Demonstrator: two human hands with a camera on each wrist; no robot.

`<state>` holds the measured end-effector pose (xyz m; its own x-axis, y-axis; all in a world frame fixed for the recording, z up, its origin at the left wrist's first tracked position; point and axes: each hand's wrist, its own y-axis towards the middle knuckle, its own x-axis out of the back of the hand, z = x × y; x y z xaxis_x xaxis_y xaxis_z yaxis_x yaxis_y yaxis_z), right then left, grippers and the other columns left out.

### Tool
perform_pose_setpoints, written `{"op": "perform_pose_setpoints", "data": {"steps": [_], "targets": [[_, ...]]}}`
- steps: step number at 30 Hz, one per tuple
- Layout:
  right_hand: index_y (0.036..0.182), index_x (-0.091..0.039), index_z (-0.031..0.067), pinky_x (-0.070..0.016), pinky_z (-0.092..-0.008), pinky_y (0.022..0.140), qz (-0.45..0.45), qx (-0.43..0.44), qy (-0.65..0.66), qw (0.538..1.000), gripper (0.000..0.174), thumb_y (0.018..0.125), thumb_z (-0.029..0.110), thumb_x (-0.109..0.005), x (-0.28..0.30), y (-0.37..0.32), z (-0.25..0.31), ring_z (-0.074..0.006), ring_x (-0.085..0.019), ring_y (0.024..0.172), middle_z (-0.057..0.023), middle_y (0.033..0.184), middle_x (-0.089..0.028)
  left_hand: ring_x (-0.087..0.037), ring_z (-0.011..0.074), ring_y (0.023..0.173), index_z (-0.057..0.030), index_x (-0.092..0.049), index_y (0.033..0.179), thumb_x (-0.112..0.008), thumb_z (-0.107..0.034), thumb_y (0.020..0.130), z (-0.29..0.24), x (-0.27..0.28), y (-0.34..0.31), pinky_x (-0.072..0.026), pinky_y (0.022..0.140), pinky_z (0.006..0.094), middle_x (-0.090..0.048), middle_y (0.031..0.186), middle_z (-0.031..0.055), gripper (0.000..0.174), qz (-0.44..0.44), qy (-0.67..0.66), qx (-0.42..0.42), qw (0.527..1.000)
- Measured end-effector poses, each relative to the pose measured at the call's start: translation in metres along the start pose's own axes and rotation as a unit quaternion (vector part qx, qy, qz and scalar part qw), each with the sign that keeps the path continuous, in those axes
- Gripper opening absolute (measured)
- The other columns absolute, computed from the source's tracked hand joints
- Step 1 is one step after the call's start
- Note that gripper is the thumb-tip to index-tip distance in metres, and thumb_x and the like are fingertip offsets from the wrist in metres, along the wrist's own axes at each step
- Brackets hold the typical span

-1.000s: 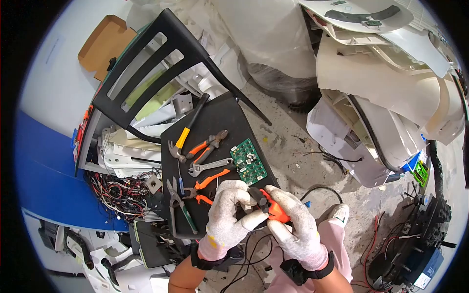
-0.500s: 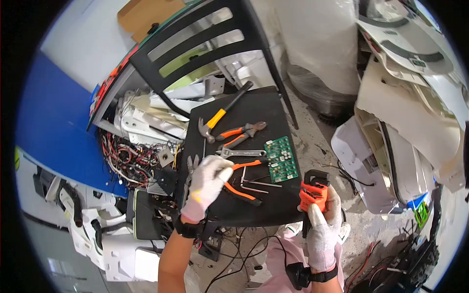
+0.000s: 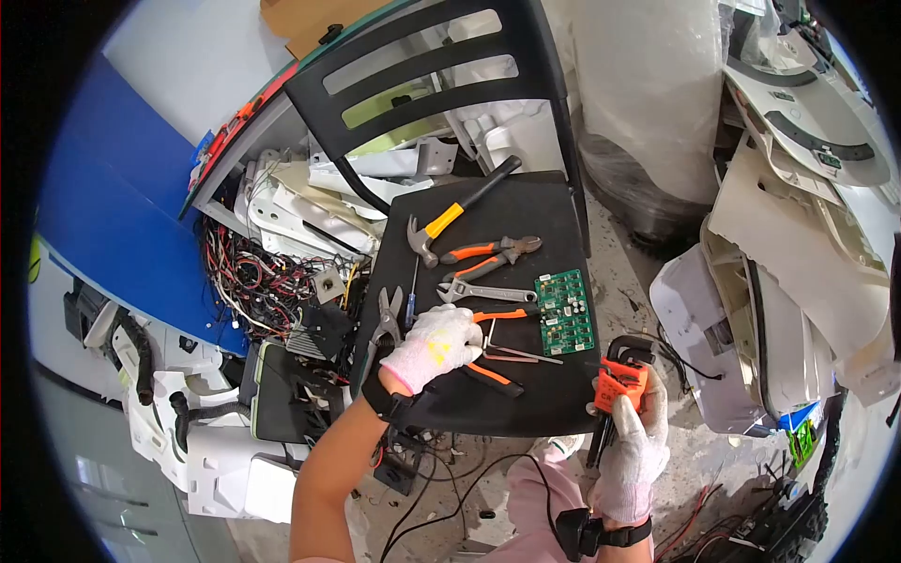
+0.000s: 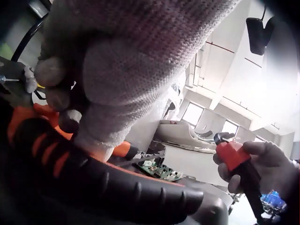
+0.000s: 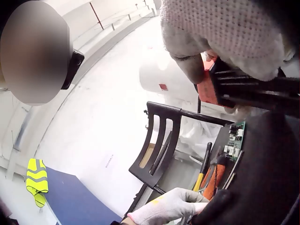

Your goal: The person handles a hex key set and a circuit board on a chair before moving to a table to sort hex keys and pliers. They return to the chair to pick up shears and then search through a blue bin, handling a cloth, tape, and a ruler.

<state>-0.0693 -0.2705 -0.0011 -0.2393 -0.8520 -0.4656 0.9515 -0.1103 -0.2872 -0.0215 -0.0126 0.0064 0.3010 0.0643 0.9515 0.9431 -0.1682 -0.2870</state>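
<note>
The left hand [image 3: 432,347] has its fingers curled round the head end of the orange-handled pliers [image 3: 497,378], near the left edge of the chair seat [image 3: 554,405]; the handles fan out rightward, with loose hex keys [image 3: 526,357] between them. The right hand [image 3: 633,460] grips the orange hex key holder [image 3: 620,383] between thumb and fingers, just outside the seat's near right corner. The circuit board [image 3: 566,312] lies along the right edge, beside the end of the adjustable wrench [image 3: 488,293]. Beyond the wrench are the side cutters [image 3: 493,255], then the claw hammer [image 3: 450,218], its handle slanting to the far edge. Bare seat runs from the board to the near edge, and between hammer and far right corner.
</note>
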Motion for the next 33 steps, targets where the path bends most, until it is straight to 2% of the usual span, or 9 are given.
{"op": "perform_pose_setpoints", "data": {"steps": [3, 6, 10, 15, 18, 20, 23, 26, 33], "targets": [[0.129, -0.039, -0.0008, -0.0517, -0.0316, 0.075, 0.000, -0.004, 0.004, 1.000, 0.048, 0.084, 0.008, -0.054, 0.001, 0.001, 0.000, -0.0224, -0.059, 0.095, -0.0133, 0.111, -0.055, -0.054, 0.0267, 0.088, -0.0099, -0.064, 0.075, -0.060, -0.022, 0.072, -0.002, 0.007, -0.002, -0.0437, 0.076, 0.0391, -0.056, 0.082, 0.0081, 0.014, 0.010, 0.015, -0.039, 0.999], [0.129, -0.038, -0.0007, -0.0519, -0.0323, 0.074, 0.009, 0.001, 0.024, 1.000, 0.050, 0.084, 0.010, -0.055, 0.004, 0.001, 0.000, -0.0233, -0.059, 0.094, -0.0135, 0.110, -0.055, -0.054, 0.0243, 0.087, -0.0073, -0.058, 0.084, -0.059, -0.012, 0.074, 0.011, 0.014, -0.010, -0.0442, 0.075, 0.0332, -0.055, 0.083, 0.0078, 0.011, -0.163, -0.138, -0.117, 0.970], [0.129, -0.037, -0.0001, -0.0524, -0.0334, 0.074, 0.043, -0.032, 0.056, 0.997, 0.052, 0.083, 0.012, -0.058, 0.004, 0.000, 0.000, -0.0242, -0.059, 0.095, -0.0138, 0.113, -0.055, -0.060, 0.0131, 0.070, -0.0019, -0.057, 0.088, -0.057, -0.007, 0.079, -0.012, 0.048, -0.029, -0.0465, 0.065, 0.0260, -0.060, 0.086, 0.0073, 0.010, -0.124, -0.355, 0.038, 0.926], [0.125, -0.039, -0.0010, -0.0532, -0.0337, 0.074, 0.085, -0.054, 0.075, 0.992, 0.054, 0.080, 0.017, -0.063, 0.002, 0.000, 0.000, -0.0258, -0.059, 0.096, -0.0151, 0.112, -0.054, -0.060, 0.0130, 0.065, -0.0009, -0.060, 0.086, -0.058, -0.002, 0.076, -0.037, 0.074, -0.035, -0.0465, 0.060, 0.0242, -0.060, 0.085, 0.0085, 0.010, -0.250, -0.191, -0.152, 0.937], [0.125, -0.039, -0.0014, -0.0530, -0.0338, 0.074, 0.094, -0.051, 0.090, 0.990, 0.054, 0.080, 0.016, -0.063, 0.002, -0.002, 0.001, -0.0262, -0.059, 0.097, -0.0151, 0.112, -0.055, -0.061, 0.0238, 0.083, -0.0044, -0.062, 0.087, -0.060, -0.006, 0.076, -0.057, 0.084, -0.041, -0.0470, 0.073, 0.0291, -0.061, 0.083, 0.0092, 0.011, -0.239, -0.291, -0.119, 0.919], [0.125, -0.038, -0.0015, -0.0528, -0.0342, 0.075, 0.089, -0.052, 0.095, 0.990, 0.055, 0.079, 0.016, -0.064, 0.002, -0.002, 0.001, -0.0267, -0.059, 0.098, -0.0152, 0.112, -0.055, -0.059, 0.0131, 0.062, 0.0003, -0.060, 0.085, -0.057, 0.003, 0.075, -0.071, 0.094, -0.041, -0.0466, 0.056, 0.0240, -0.061, 0.081, 0.0105, 0.011, -0.239, -0.280, -0.146, 0.918], [0.125, -0.038, -0.0019, -0.0526, -0.0349, 0.076, 0.101, -0.046, 0.091, 0.990, 0.056, 0.079, 0.017, -0.064, 0.005, -0.002, 0.001, -0.0268, -0.059, 0.099, -0.0156, 0.113, -0.054, -0.062, 0.0119, 0.068, 0.0028, -0.063, 0.093, -0.058, 0.006, 0.077, -0.087, 0.098, -0.042, -0.0506, 0.059, 0.0211, -0.063, 0.085, 0.0090, 0.016, -0.241, -0.567, -0.014, 0.788], [0.130, -0.037, -0.0006, -0.0458, -0.0338, 0.088, 0.148, -0.091, 0.109, 0.979, 0.051, 0.082, 0.001, -0.055, 0.008, -0.003, 0.006, -0.0215, -0.052, 0.107, -0.0121, 0.122, -0.048, -0.063, 0.0127, 0.069, 0.0037, -0.061, 0.096, -0.058, 0.006, 0.078, -0.096, 0.093, -0.029, -0.0510, 0.059, 0.0216, -0.063, 0.085, 0.0098, 0.018, -0.218, -0.632, -0.034, 0.743], [0.127, -0.037, -0.0024, -0.0517, -0.0365, 0.079, 0.163, -0.044, 0.089, 0.982, 0.057, 0.080, 0.016, -0.064, 0.009, -0.004, 0.003, -0.0250, -0.057, 0.102, -0.0148, 0.116, -0.053, -0.064, 0.0120, 0.071, 0.0029, -0.061, 0.097, -0.059, 0.001, 0.081, -0.111, 0.090, -0.016, -0.0524, 0.060, 0.0218, -0.064, 0.086, 0.0079, 0.017, -0.208, -0.565, -0.015, 0.798]]}}
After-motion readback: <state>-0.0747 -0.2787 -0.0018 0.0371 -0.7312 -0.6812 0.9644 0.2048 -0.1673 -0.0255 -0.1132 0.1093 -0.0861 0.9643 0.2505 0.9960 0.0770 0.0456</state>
